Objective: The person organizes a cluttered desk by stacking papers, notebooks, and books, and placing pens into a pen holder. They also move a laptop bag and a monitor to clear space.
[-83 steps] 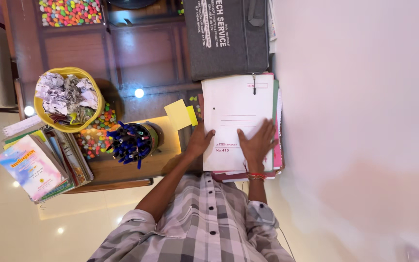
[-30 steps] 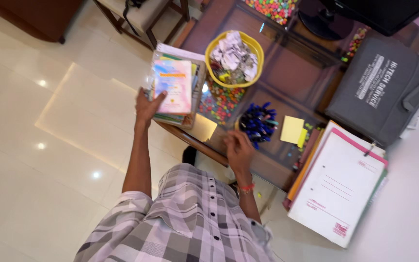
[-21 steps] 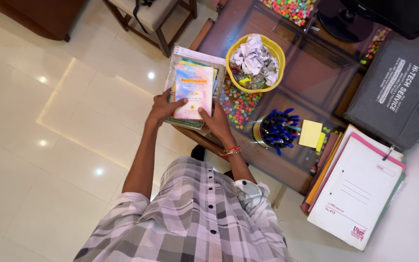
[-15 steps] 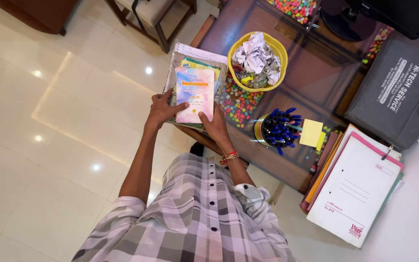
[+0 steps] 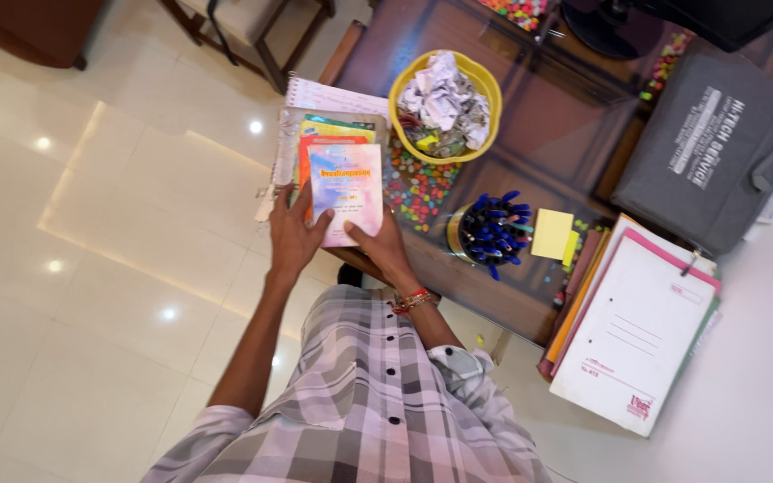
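Both of my hands hold a thin pastel-coloured booklet [image 5: 347, 190] by its near end, at the left corner of the glass-topped wooden table [image 5: 547, 116]. My left hand [image 5: 290, 234] grips its left lower edge, thumb on the cover. My right hand [image 5: 378, 246] grips its right lower corner. The booklet is drawn toward me off a stack of books and notebooks [image 5: 315, 134], and an orange cover shows just beneath it.
A yellow bowl of crumpled paper [image 5: 445, 98] stands behind the stack, a holder of blue pens [image 5: 487, 229] and yellow sticky notes [image 5: 552, 234] to its right. A pile of folders [image 5: 637, 331] and a grey bag [image 5: 713, 148] lie at right. A chair [image 5: 243, 27] stands on the tiled floor.
My hands left the white folder and went to the book stack. Since half a second ago they have pulled the top booklet nearer to me, which uncovers an orange cover.
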